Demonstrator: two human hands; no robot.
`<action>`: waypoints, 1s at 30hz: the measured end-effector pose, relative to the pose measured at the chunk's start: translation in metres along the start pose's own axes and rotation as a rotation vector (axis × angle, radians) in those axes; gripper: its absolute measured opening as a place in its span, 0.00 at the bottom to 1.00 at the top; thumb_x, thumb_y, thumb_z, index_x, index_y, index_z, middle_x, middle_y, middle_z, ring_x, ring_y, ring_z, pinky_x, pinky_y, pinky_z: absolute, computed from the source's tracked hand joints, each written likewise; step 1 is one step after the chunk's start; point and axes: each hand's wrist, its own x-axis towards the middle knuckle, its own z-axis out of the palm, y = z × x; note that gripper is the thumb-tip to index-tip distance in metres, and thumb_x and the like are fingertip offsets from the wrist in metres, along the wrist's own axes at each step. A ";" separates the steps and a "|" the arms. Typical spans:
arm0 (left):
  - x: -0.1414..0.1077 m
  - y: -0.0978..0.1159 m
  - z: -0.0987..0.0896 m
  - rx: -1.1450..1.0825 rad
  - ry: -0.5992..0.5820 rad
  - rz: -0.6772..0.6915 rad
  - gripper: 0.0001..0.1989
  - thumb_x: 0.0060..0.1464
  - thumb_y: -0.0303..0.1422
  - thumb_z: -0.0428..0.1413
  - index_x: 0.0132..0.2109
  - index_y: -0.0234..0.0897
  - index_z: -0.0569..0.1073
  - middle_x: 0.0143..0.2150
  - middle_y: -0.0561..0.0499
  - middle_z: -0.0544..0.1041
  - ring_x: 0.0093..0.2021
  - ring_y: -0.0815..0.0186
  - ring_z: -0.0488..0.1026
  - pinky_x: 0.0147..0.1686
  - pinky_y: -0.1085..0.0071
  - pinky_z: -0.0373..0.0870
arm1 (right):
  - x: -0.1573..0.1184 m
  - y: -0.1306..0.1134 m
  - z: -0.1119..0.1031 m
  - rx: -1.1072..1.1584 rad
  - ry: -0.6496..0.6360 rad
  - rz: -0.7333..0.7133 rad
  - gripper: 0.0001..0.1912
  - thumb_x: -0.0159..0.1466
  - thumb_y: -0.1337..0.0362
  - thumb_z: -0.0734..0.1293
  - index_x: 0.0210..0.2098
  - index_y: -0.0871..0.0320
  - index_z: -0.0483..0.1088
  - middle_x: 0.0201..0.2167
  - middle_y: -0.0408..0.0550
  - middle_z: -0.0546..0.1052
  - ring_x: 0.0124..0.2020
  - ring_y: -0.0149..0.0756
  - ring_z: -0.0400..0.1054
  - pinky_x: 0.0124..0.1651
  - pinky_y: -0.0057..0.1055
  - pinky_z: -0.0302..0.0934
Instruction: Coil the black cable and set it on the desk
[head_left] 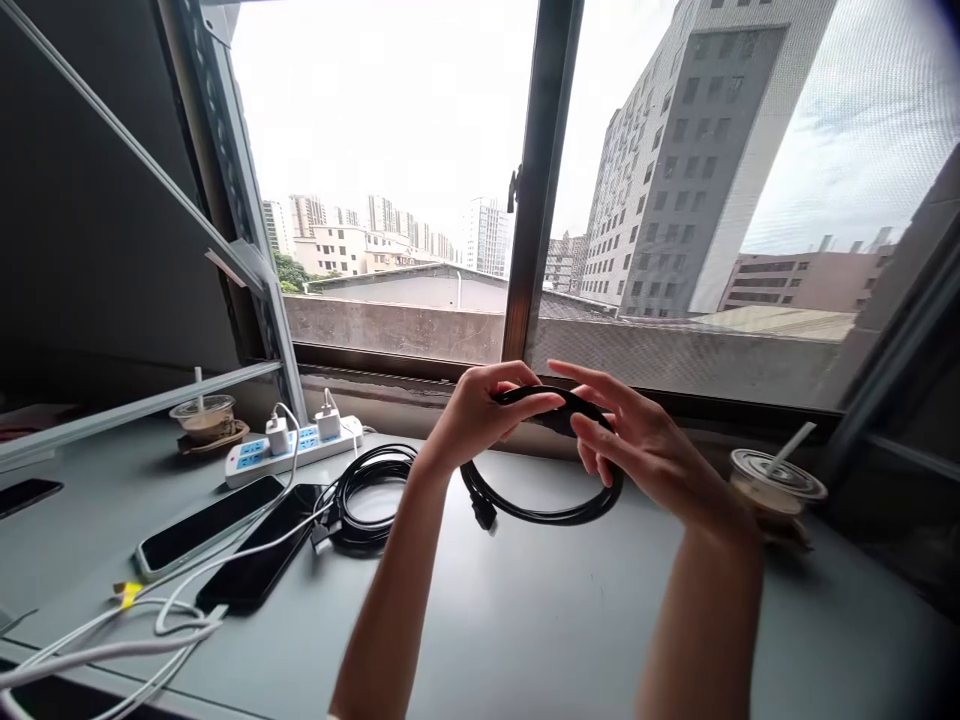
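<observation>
Held coil [559,517] up above desk [540,610]; winding or tidying seems in hand. Left hand [501,402] pinches its top, thumb against fingers. Right hand [637,440]: thumb and forefinger parted at coil's right side; cannot tell if lower fingers grip. Further winding would call for a firm left pinch, plug [484,512] gathered in.

Count: black coils, two, the second coil [361,540] on desk; phones [210,525] [259,560] [30,497], three; cups [204,422] [776,485], two; chargers [277,436] [328,422], two; power strip [259,457], one.

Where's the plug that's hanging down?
In the head view, the plug dangles near the middle, at the lower left of the held cable, below the left hand.
</observation>
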 end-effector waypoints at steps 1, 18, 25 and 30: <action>0.001 -0.001 -0.001 0.007 0.036 0.014 0.12 0.48 0.40 0.59 0.28 0.35 0.72 0.12 0.60 0.57 0.13 0.78 0.53 0.14 0.79 0.49 | 0.000 -0.003 0.003 -0.056 0.011 -0.031 0.27 0.58 0.57 0.67 0.57 0.47 0.61 0.37 0.45 0.71 0.22 0.24 0.61 0.19 0.21 0.57; -0.001 0.003 0.000 -0.145 -0.011 -0.170 0.21 0.52 0.48 0.53 0.27 0.32 0.73 0.12 0.60 0.55 0.13 0.80 0.48 0.13 0.79 0.42 | 0.012 0.000 0.015 -0.523 0.399 -0.287 0.11 0.59 0.61 0.68 0.42 0.48 0.74 0.37 0.42 0.74 0.33 0.32 0.69 0.27 0.25 0.58; -0.001 0.007 0.004 -0.168 -0.037 -0.231 0.23 0.50 0.51 0.52 0.25 0.34 0.66 0.13 0.61 0.58 0.11 0.80 0.53 0.12 0.80 0.46 | 0.014 0.004 0.010 -0.388 0.466 -0.253 0.07 0.59 0.63 0.66 0.38 0.52 0.72 0.35 0.41 0.74 0.32 0.30 0.67 0.28 0.24 0.59; -0.001 0.008 0.003 -0.166 -0.053 -0.190 0.19 0.46 0.42 0.61 0.42 0.36 0.71 0.19 0.59 0.66 0.21 0.74 0.68 0.25 0.78 0.67 | 0.016 0.012 0.002 -0.294 0.741 -0.201 0.07 0.58 0.61 0.67 0.37 0.54 0.70 0.36 0.43 0.74 0.33 0.31 0.67 0.31 0.26 0.62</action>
